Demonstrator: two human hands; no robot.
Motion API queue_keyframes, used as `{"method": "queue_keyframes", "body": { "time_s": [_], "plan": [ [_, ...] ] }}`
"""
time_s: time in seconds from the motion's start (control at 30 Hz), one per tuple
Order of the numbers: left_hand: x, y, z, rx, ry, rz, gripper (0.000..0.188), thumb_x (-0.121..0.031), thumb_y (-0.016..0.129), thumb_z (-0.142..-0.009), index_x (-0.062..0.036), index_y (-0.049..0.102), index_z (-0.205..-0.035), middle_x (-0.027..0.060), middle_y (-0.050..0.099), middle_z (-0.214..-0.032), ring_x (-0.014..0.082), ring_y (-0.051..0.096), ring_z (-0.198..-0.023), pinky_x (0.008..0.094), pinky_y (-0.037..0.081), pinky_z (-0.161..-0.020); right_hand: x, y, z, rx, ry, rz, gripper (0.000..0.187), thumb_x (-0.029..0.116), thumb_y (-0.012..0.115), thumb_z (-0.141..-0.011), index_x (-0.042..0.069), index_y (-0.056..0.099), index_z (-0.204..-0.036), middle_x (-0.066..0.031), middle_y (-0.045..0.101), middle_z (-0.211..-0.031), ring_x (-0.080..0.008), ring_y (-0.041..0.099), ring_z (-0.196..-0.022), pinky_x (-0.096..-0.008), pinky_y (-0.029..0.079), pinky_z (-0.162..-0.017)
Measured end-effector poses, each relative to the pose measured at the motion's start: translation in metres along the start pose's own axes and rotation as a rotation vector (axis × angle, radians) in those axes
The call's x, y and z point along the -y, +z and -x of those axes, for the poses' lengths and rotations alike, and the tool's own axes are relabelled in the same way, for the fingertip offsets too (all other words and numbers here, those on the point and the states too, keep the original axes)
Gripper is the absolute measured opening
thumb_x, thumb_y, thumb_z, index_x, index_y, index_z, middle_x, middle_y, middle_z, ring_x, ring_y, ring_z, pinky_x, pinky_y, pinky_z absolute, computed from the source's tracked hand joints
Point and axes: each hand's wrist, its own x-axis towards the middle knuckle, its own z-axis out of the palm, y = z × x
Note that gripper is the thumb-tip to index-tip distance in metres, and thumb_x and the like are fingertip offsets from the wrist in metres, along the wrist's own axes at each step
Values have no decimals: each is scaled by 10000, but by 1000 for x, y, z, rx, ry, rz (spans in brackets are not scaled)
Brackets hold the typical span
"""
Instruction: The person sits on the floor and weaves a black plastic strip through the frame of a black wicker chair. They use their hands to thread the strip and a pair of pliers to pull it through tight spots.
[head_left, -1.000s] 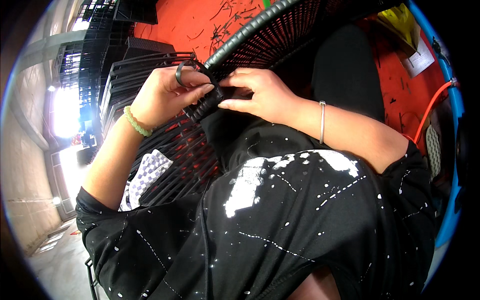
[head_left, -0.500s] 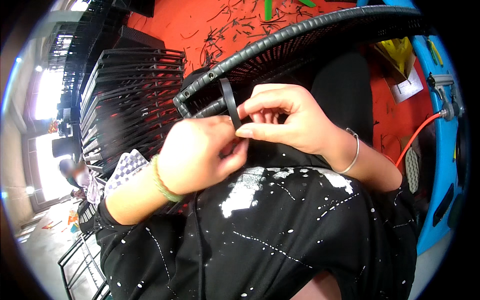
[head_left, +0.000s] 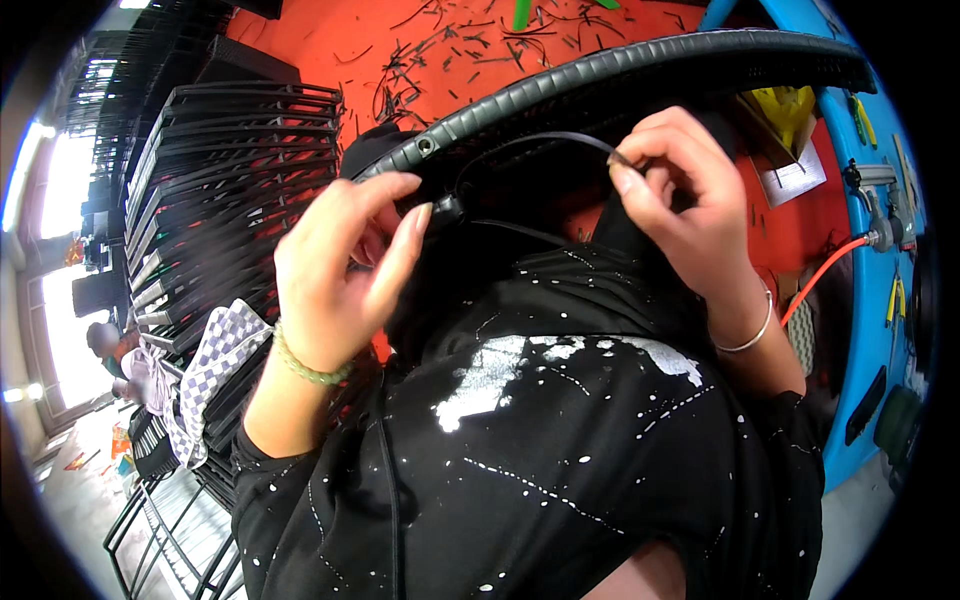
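A black woven frame with a curved, wrapped rim (head_left: 550,80) rests across my lap. My right hand (head_left: 690,195) pinches one end of a flat black strip (head_left: 560,135) between thumb and fingers. From there the strip arcs left, down to the wrapped corner end (head_left: 445,210) of the frame. Beside that corner, my left hand (head_left: 340,265) has its thumb and index finger parted, with nothing visible between them. Its other fingers are curled and partly hidden. A hole with a metal insert shows in the rim near my left fingertips.
At left stands a stack of black woven frames (head_left: 235,190), with a checkered cloth (head_left: 220,360) beside it. Black strip scraps (head_left: 430,70) litter the red floor. To the right are a blue table (head_left: 850,400), an orange hose (head_left: 825,265) and a yellow bag (head_left: 785,115). A person (head_left: 135,370) is far left.
My right hand has moved right, drawing the strip into a long arc. The left hand has shifted left and up, its thumb and index finger now apart.
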Motion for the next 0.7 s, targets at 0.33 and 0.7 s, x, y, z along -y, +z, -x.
{"method": "queue_keyframes", "body": {
  "time_s": [0.33,0.7],
  "plan": [
    [-6,3,-50,275,90,-166,203,-142,759,-874,-17,651,-757,119,562,-594,279,571,-505,354,436,-491,30,14,-14,126,-136,-46,361,3,772,-809,-29,680,-1157,-69,672,-955,-112,605,-775,-220,470,-679],
    [6,2,-18,47,6,-119,234,-31,750,-878,8,614,-692,65,528,-553,113,441,-445,265,342,-448,-24,80,12,299,-176,-153,456,277,752,-872,27,652,-1240,-140,668,-1216,-320,645,-1135,-408,529,-964]
  ]
}}
